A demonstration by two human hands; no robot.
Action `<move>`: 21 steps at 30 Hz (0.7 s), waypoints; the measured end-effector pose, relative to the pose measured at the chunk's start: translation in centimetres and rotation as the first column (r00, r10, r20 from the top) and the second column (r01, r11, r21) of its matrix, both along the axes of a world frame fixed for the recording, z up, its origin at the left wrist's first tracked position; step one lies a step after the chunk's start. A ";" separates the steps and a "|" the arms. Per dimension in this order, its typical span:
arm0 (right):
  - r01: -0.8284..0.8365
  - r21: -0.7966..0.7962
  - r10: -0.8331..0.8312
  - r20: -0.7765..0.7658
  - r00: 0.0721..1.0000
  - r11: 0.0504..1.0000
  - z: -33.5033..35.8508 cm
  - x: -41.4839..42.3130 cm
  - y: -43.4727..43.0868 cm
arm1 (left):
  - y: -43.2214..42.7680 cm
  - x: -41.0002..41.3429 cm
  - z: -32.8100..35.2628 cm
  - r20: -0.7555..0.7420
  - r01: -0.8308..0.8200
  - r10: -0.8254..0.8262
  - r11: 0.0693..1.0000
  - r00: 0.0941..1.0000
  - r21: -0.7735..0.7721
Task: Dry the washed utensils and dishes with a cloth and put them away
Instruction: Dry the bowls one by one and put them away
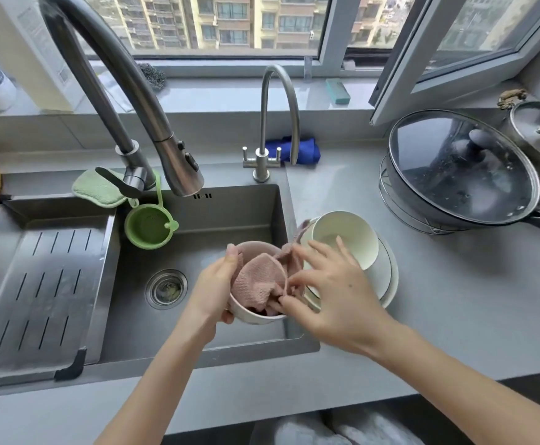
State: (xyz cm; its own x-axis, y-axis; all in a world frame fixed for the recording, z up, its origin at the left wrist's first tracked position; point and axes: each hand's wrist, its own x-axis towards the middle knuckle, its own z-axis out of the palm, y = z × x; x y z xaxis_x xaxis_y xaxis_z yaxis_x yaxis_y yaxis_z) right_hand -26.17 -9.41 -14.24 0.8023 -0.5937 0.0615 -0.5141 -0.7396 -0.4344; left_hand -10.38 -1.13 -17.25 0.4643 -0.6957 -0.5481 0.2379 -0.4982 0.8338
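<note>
Our left hand (217,284) curls round the bowl (252,317), over the sink (230,207) at its 4 o'clock corner. Our right hand (336,300) pinches the soft cloth (254,281) inside. The bowl is light, breakable and probably slick, so we cup its wall.

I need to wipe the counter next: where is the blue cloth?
In the head view, the blue cloth lies on the counter, right of centre, just behind the small tap.

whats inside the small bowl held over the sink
A bunched pink cloth fills the small bowl and spills over its right rim. The left hand grips the bowl; the right hand pinches the cloth. The cloth hides the bowl's bottom.
</note>
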 end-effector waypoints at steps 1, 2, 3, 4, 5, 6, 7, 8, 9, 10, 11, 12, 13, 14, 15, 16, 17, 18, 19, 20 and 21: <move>0.022 0.011 -0.023 0.085 0.996 1.000 0.5 -0.4 -0.1 | 0.2 0.0 -0.1 -0.001 0.020 -0.020 1.000 1.000 -0.020; 0.020 0.064 -0.030 0.153 0.988 0.998 0.9 -0.4 0.0 | 0.3 -0.1 0.1 -0.002 0.046 -0.046 0.998 0.999 -0.038; -0.010 0.117 -0.011 0.173 0.985 0.993 0.9 -0.3 0.0 | 0.4 -0.3 0.3 0.001 0.071 -0.071 0.996 0.997 -0.054; -0.059 0.169 0.035 0.142 0.989 0.984 0.7 0.0 0.4 | 0.3 -0.5 0.4 0.003 0.089 -0.089 0.993 0.996 -0.072; -0.097 0.203 0.084 0.069 0.994 0.974 0.2 0.4 0.8 | 0.2 -0.7 0.7 0.001 0.100 -0.100 0.990 0.995 -0.098; -0.124 0.217 0.127 0.001 0.992 0.968 -0.4 0.6 1.3 | 0.0 -1.1 1.0 0.008 0.106 -0.106 0.986 0.994 -0.129; -0.143 0.229 0.153 -0.026 0.988 0.963 -1.0 0.9 1.6 | -0.2 -1.4 1.3 0.027 0.111 -0.108 0.981 0.994 -0.157; -0.164 0.265 0.173 -0.013 0.985 0.950 -1.3 1.1 1.6 | -0.3 -1.6 1.4 0.052 0.115 -0.107 0.978 0.993 -0.175; -0.186 0.335 0.188 0.029 0.982 0.923 -1.5 1.4 1.6 | -0.5 -1.7 1.4 0.073 0.115 -0.103 0.977 0.992 -0.180; -0.227 0.419 0.216 0.074 0.974 0.879 -1.6 1.6 1.3 | -0.6 -1.6 1.3 0.088 0.116 -0.102 0.978 0.991 -0.176; -0.287 0.481 0.272 0.102 0.957 0.828 -1.8 1.7 1.0 | -0.5 -1.5 1.3 0.089 0.124 -0.111 0.981 0.990 -0.152; -0.357 0.503 0.365 0.087 0.927 0.787 -2.1 1.7 0.7 | -0.5 -1.2 1.2 0.075 0.142 -0.135 0.984 0.988 -0.109; -0.435 0.492 0.479 0.041 0.877 0.754 -2.3 1.6 0.4 | -0.4 -0.9 1.2 0.048 0.173 -0.171 0.984 0.984 -0.043; -0.517 0.464 0.595 -0.026 0.804 0.719 -2.4 1.4 0.1 | -0.4 -0.6 1.2 0.021 0.215 -0.216 0.976 0.976 0.033; -0.609 0.421 0.699 -0.092 0.709 0.673 -2.5 1.4 -0.1 | -0.4 -0.4 1.1 -0.001 0.272 -0.273 0.956 0.962 0.107; -0.709 0.344 0.782 -0.155 0.604 0.616 -2.3 1.3 -0.4 | -0.4 -0.2 0.9 -0.017 0.343 -0.345 0.924 0.939 0.167; -0.805 0.220 0.831 -0.227 0.507 0.551 -2.1 1.2 -0.9 | -0.4 -0.1 0.8 -0.040 0.414 -0.415 0.887 0.909 0.204; -0.880 0.065 0.844 -0.325 0.427 0.470 -1.8 1.3 -1.4 | -0.4 0.0 0.7 -0.070 0.471 -0.467 0.857 0.881 0.211; -0.918 -0.070 0.830 -0.404 0.383 0.390 -1.5 1.3 -2.0 | -0.4 0.0 0.6 -0.107 0.504 -0.492 0.839 0.864 0.208; -0.930 -0.143 0.818 -0.444 0.366 0.338 -1.4 1.2 -2.6 | -0.3 0.2 0.2 -0.142 0.524 -0.505 0.826 0.852 0.209; -0.931 -0.174 0.807 -0.464 0.364 0.320 -1.4 1.2 -3.2 | -0.3 0.3 0.1 -0.161 0.531 -0.506 0.820 0.847 0.215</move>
